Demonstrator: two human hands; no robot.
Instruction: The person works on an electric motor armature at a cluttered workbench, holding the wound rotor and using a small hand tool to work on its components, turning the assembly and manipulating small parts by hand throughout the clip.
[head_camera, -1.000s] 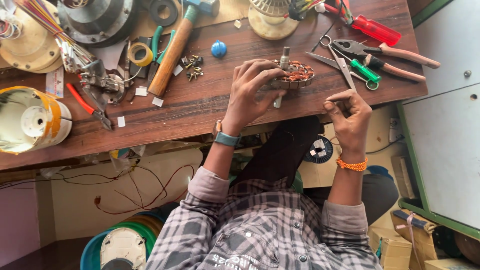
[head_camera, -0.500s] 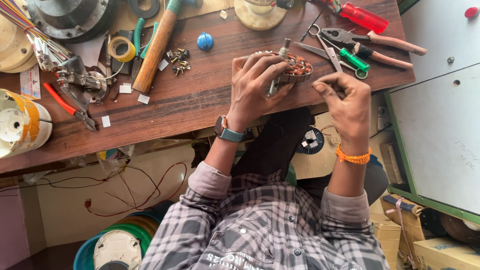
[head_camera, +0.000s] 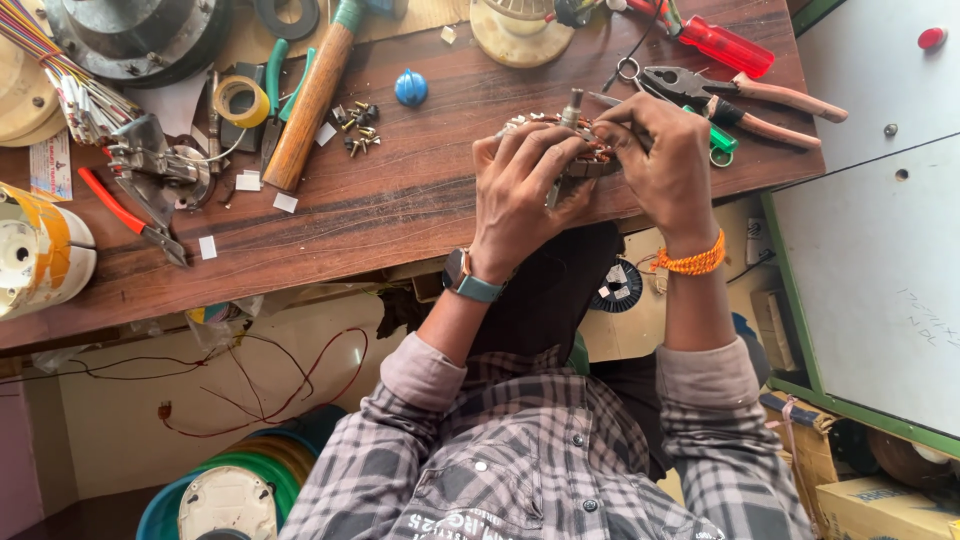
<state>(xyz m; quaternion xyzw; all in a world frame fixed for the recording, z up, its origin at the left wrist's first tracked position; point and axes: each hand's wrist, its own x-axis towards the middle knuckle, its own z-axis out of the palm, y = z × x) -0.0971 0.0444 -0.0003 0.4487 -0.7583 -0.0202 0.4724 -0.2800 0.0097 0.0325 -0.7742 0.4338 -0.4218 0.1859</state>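
Two hands are gathered at the near edge of a long wooden worktop (head_camera: 420, 210), whose far side and left end are cut off by the frame. A round grey metal housing (head_camera: 135, 35) is seen at the far left corner, only partly in view, and a white and yellow drum (head_camera: 35, 250) is cut off at the left edge. A wooden-handled hammer (head_camera: 315, 95) is laid aslant near the middle of the worktop, with its head out of view. A red-handled screwdriver (head_camera: 715, 40) and brown-handled pliers (head_camera: 740, 95) are placed just beyond the right hand.

The left hand (head_camera: 520, 190) is curled over a small motor armature with copper windings (head_camera: 585, 150), its fingers draped across the top and near side of it. The right hand (head_camera: 665, 165) is pressed against the same piece from the right, with thumb and fingertips pinched together at its upper edge; what exactly is pinched cannot be made out. The armature is thus held between both hands, just above the worktop edge, and most of it is hidden by the fingers; only the short steel shaft and some copper wire are shown.

A roll of yellow tape (head_camera: 240, 100), a blue knob (head_camera: 410, 88) and a cluster of small screws (head_camera: 355, 125) are scattered well to the left.
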